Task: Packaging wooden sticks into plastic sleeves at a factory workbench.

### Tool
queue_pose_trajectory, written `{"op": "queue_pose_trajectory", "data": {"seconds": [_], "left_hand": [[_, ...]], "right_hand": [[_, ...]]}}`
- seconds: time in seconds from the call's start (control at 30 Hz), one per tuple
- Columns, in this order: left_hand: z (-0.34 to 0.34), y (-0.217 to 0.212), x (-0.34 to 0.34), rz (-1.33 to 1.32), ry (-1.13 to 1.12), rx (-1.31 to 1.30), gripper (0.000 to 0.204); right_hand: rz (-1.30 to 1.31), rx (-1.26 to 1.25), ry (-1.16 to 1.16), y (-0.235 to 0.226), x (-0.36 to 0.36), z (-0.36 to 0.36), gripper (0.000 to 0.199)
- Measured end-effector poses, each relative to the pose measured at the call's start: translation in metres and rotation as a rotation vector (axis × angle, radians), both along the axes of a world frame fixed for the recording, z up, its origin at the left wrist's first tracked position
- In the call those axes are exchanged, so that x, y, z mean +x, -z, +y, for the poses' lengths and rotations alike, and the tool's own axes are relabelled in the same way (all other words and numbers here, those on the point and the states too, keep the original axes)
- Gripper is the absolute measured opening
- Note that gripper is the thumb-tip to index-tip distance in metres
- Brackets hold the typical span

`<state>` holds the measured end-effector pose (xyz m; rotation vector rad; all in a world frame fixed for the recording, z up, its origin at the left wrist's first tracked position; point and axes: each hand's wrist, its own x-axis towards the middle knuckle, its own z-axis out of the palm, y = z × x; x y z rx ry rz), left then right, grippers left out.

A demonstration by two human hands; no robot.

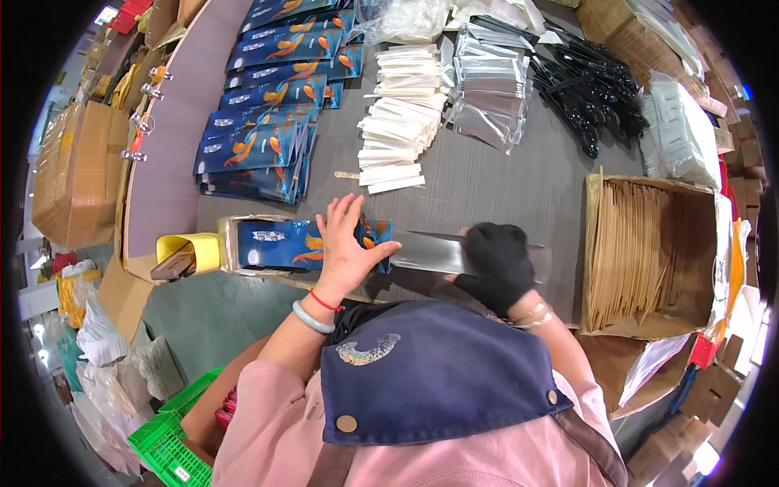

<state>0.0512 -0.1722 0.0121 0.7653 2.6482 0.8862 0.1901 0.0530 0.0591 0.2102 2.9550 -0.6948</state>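
Observation:
A blue packet point(276, 243) with orange fish figures lies at the table's near edge, inside a cardboard holder. Across its right part rests my left hand point(345, 247), fingers spread, the thumb at the packet's right end. From there a shiny silvery plastic sleeve point(430, 252) runs right to my right hand point(501, 261). That hand wears a black fingerless glove and is closed on the sleeve's right part, somewhat blurred. A thin tip pokes out past its right side; I cannot tell what it is.
Stacked blue packets point(251, 150), white paper-wrapped strips point(398, 122), silvery sleeves point(491, 89) and black spoon-like utensils point(588, 85) line the table's far side. A carton of thin wooden sticks point(629, 252) stands right. At left sits a yellow container point(195, 252); green crates point(166, 438) are below.

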Motion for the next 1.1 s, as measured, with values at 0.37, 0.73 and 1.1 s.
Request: {"op": "queue_pose_trajectory", "data": {"seconds": [0.37, 0.73, 1.1], "left_hand": [[0.032, -0.01, -0.045, 0.09, 0.217, 0.144, 0.036], [0.057, 0.012, -0.075, 0.293, 0.276, 0.022, 0.012], [0.051, 0.008, -0.079, 0.385, 0.368, -0.016, 0.008]], "right_hand": [[0.348, 0.053, 0.177, 0.027, -0.066, 0.048, 0.085], [0.167, 0.38, 0.355, 0.044, -0.187, 0.15, 0.094], [0.421, 0.178, 0.247, 0.082, -0.104, 0.095, 0.068]]}}
